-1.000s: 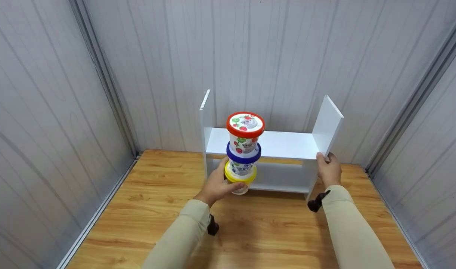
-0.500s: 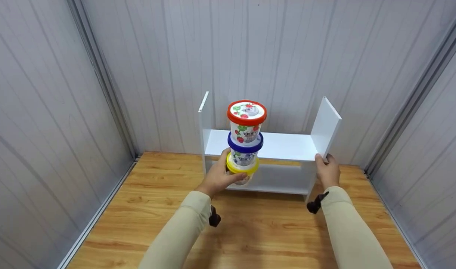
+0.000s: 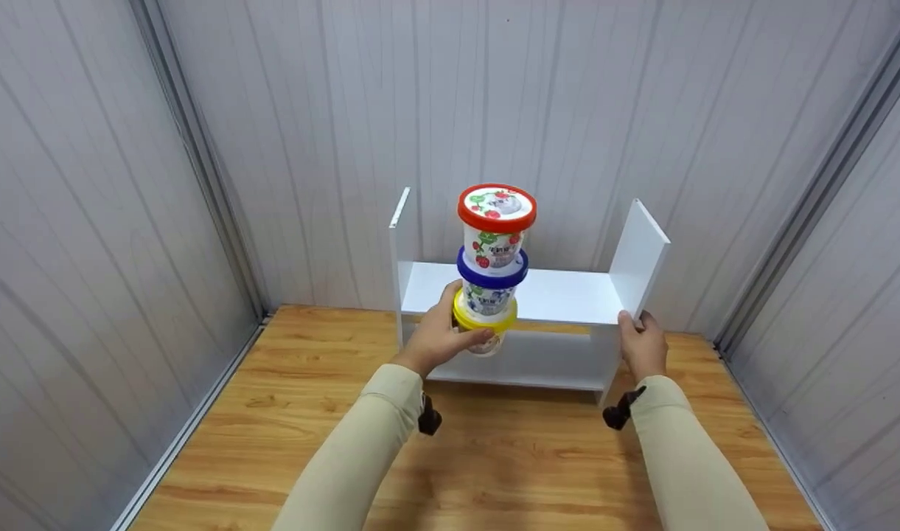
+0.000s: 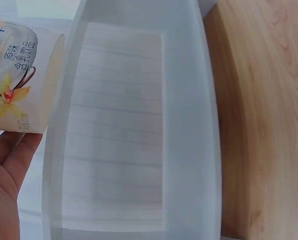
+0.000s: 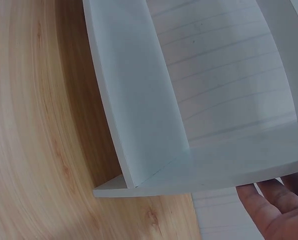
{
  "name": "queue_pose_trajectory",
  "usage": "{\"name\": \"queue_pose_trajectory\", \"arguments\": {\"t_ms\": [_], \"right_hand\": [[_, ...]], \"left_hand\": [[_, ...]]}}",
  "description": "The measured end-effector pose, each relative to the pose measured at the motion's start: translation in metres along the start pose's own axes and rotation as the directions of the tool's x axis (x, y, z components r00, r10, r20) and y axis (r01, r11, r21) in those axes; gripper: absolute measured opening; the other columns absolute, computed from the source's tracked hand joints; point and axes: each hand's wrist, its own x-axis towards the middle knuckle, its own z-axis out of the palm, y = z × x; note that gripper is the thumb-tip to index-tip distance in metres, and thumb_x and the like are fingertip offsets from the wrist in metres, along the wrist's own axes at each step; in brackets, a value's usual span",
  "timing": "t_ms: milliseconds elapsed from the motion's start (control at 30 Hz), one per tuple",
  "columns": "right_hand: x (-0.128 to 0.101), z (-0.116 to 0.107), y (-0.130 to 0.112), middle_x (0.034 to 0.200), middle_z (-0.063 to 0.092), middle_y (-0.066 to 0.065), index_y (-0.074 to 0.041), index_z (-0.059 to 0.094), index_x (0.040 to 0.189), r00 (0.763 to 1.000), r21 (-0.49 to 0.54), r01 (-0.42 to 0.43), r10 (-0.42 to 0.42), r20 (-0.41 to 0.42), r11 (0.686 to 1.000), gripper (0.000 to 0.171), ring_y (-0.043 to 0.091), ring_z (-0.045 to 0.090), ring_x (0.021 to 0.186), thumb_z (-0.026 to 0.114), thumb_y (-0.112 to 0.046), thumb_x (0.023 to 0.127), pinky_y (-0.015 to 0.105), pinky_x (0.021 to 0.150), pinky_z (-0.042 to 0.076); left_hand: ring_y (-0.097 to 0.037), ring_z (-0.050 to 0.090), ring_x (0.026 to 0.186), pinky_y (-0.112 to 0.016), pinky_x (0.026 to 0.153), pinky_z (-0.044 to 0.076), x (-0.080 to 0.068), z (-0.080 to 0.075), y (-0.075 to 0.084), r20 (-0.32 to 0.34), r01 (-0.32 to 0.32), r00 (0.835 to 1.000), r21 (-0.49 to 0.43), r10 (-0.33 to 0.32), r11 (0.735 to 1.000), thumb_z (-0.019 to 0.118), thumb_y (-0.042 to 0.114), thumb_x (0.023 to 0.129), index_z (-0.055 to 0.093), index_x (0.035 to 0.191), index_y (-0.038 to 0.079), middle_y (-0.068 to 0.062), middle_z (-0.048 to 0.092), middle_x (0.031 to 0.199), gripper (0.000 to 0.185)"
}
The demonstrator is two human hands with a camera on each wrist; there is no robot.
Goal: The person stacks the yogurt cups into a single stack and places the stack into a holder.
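Head view shows the left hand [image 3: 436,341] wrapped around the bottom tub of a stack of three tubs [image 3: 490,269], lifted off the table [image 3: 287,413] in front of the white shelf [image 3: 545,295], roughly level with its upper board. Only that yellow-lidded tub [image 3: 485,326] is gripped; the blue-lidded tub [image 3: 492,284] and red-lidded tub [image 3: 497,225] just sit on top, leaning a bit right. The right hand [image 3: 643,343] holds the shelf's right side panel, fingers curled on its front edge. My worry is that a quick tilt or a bump against the board could send the top two tubs sliding off, since nothing's pinning them.
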Motion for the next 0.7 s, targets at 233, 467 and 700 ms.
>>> {"name": "queue_pose_trajectory", "arguments": {"t_ms": [233,467,700], "right_hand": [[0.001,-0.001,0.0,0.148,0.046,0.028,-0.004,0.032,0.157,1.0,0.009,-0.016,0.016,0.011,1.0,0.078,0.04,0.051,0.126,0.041,-0.057,0.101,0.049,0.097,0.05],[-0.001,-0.001,-0.001,0.148,0.047,0.026,-0.006,0.031,0.158,0.999,0.027,-0.025,0.025,0.021,0.999,0.076,0.037,0.052,0.123,0.04,-0.056,0.102,0.048,0.098,0.049],[-0.002,-0.002,-0.004,0.152,0.043,0.026,-0.006,0.027,0.16,0.999,0.027,-0.029,0.028,0.028,0.999,0.078,0.04,0.048,0.132,0.04,-0.057,0.102,0.053,0.105,0.046]], "left_hand": [[-0.012,0.061,0.115,-0.042,0.104,0.049,0.013,0.001,0.009,-0.018,-0.004,1.0,-0.009,0.004,1.0,0.085,0.051,0.077,0.031,0.151,0.032,0.012,0.062,0.128,0.093],[-0.012,0.061,0.116,-0.044,0.104,0.049,0.02,0.002,0.014,-0.025,0.025,0.999,-0.006,-0.026,1.0,0.085,0.054,0.075,0.032,0.15,0.032,0.012,0.061,0.129,0.094],[-0.012,0.06,0.115,-0.044,0.105,0.048,0.024,0.006,0.015,-0.029,0.044,0.999,-0.007,-0.044,0.999,0.084,0.058,0.074,0.032,0.149,0.033,0.012,0.061,0.128,0.095]]}}
